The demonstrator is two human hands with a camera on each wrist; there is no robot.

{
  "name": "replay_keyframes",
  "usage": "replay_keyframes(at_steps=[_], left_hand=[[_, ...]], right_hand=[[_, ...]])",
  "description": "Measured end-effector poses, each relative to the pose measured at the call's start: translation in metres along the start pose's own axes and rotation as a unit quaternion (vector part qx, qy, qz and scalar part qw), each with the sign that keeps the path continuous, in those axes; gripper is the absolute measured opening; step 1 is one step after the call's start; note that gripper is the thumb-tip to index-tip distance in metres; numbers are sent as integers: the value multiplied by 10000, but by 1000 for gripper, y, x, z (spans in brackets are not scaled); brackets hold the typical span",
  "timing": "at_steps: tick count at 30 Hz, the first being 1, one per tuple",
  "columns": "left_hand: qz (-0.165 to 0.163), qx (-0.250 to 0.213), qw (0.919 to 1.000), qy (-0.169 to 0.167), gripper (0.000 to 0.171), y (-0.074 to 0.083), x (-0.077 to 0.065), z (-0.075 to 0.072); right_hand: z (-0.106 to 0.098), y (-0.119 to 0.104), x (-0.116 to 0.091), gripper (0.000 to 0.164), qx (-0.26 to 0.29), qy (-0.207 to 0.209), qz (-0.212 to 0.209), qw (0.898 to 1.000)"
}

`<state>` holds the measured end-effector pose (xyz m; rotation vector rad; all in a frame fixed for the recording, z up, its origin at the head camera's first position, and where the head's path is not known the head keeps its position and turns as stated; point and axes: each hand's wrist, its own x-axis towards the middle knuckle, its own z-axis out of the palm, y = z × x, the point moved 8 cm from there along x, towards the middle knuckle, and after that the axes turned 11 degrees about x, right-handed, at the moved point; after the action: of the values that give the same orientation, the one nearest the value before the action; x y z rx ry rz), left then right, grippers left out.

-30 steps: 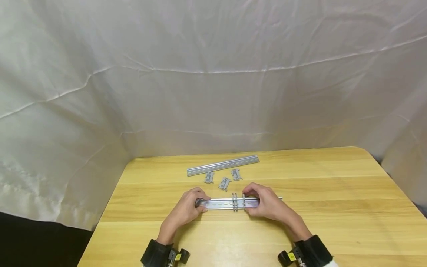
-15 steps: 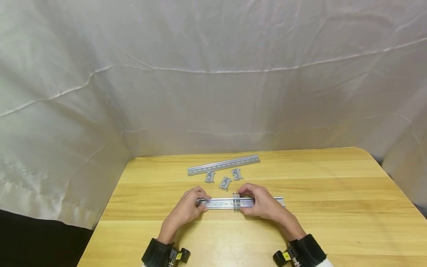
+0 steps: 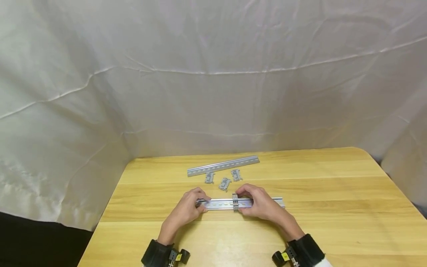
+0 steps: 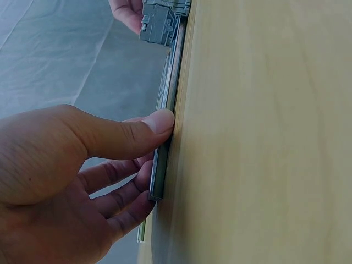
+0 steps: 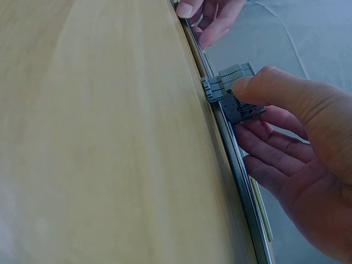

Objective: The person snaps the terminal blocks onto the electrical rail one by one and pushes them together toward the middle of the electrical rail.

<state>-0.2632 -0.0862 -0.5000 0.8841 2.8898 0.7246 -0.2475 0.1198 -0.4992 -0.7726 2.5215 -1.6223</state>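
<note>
A slotted metal DIN rail point(image 3: 218, 204) lies on the table, running left to right in the head view. My left hand point(image 3: 187, 207) grips its left end, thumb on the near edge and fingers at the far side. Grey terminal blocks point(image 3: 235, 202) sit side by side across the rail near its middle, packed together. With thumb and fingers my right hand point(image 3: 261, 202) pinches the right-hand face and ends of that group; in the right wrist view the thumb presses against the blocks point(image 5: 228, 85). Part of the rail is hidden beneath the right hand.
Behind the hands, three loose grey terminal blocks point(image 3: 225, 183) lie flat on the wooden table point(image 3: 333, 193). Farther back a second DIN rail point(image 3: 223, 165) rests at a slant. A pale cloth curtain point(image 3: 207, 104) hangs along the table's back and sides.
My right hand has slid leftward along the rail, bringing the separate terminal block up against the other blocks and closing the gaps between them. The left hand has stayed on the rail's end.
</note>
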Motion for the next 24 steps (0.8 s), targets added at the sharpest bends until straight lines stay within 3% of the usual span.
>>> replay_keyframes(at_steps=[10, 17, 21, 24], left_hand=[[2, 17, 10000, 4, 27, 0, 0, -1], [47, -23, 10000, 19, 27, 1, -1, -1], [25, -5, 10000, -24, 27, 1, 0, 1], [-7, 42, 10000, -68, 27, 0, 1, 1]], right_hand=[[0, -1, -1, 49, 34, -39, 55, 10000], [-8, -4, -5, 68, 40, -302, 43, 9995], [-31, -6, -14, 62, -670, -280, 222, 9971], [-49, -5, -23, 50, -1380, -332, 472, 9888]])
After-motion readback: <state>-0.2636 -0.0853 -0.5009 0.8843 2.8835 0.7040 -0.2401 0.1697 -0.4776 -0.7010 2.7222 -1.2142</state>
